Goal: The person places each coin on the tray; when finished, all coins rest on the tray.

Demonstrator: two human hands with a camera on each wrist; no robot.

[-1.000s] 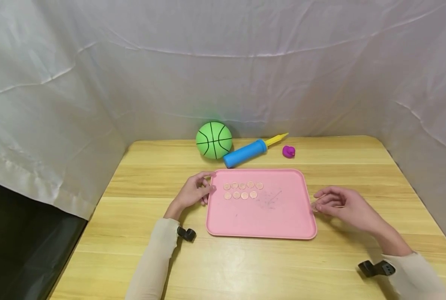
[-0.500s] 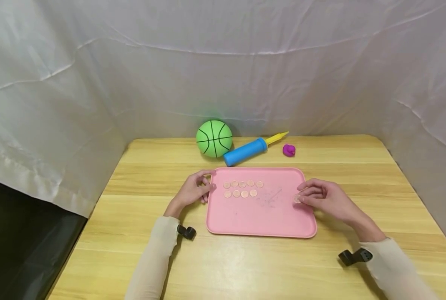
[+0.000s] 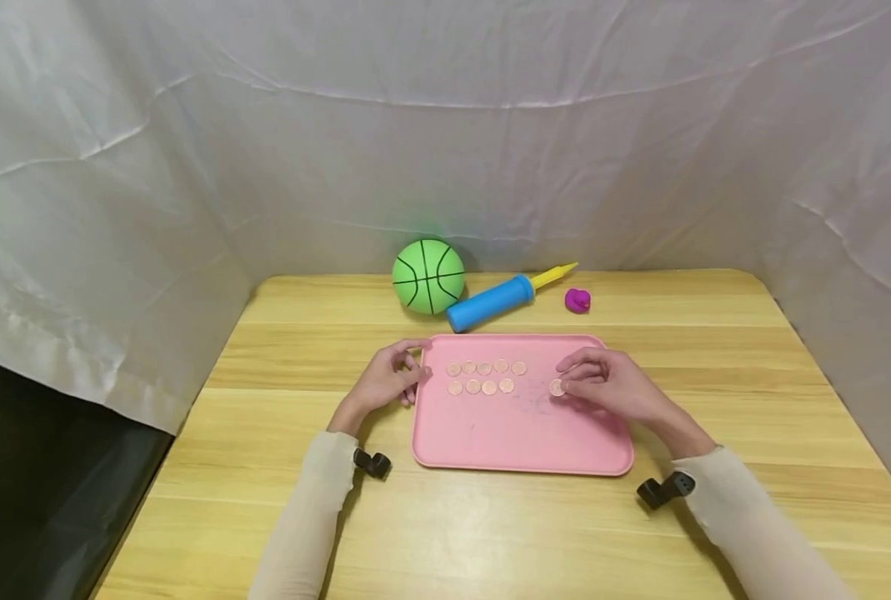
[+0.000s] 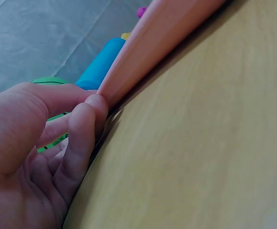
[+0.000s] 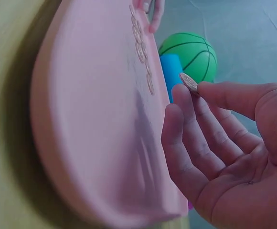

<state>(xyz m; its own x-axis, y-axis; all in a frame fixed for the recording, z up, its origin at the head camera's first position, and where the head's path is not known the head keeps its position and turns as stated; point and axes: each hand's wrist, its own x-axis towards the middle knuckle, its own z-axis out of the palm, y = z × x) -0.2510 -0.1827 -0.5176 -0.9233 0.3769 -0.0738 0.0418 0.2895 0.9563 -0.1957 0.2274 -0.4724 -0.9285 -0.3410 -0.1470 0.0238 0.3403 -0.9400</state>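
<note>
A pink tray (image 3: pixel 520 442) lies on the wooden table with several copper-coloured coins (image 3: pixel 485 368) on it, set in two rows toward its back left. My left hand (image 3: pixel 385 379) is at the tray's left edge. In the left wrist view its thumb and finger pinch the tray's rim (image 4: pixel 112 78). Over the right half of the tray is my right hand (image 3: pixel 613 385), holding one coin (image 5: pixel 189 82) between thumb and fingertip. The right wrist view shows this coin tilted and raised above the tray, its shadow on the pink surface.
Behind the tray sit a green ball (image 3: pixel 427 277) with black basketball lines, a blue hand pump (image 3: pixel 490 305) with a yellow nozzle, and a small purple rubber duck (image 3: pixel 578 301). Pale cloth (image 3: pixel 445 150) hangs around the back and sides of the table.
My right hand has moved left with the coin, from beyond the tray's right edge to above the tray near the shorter row. The left hand has stayed at the rim.
</note>
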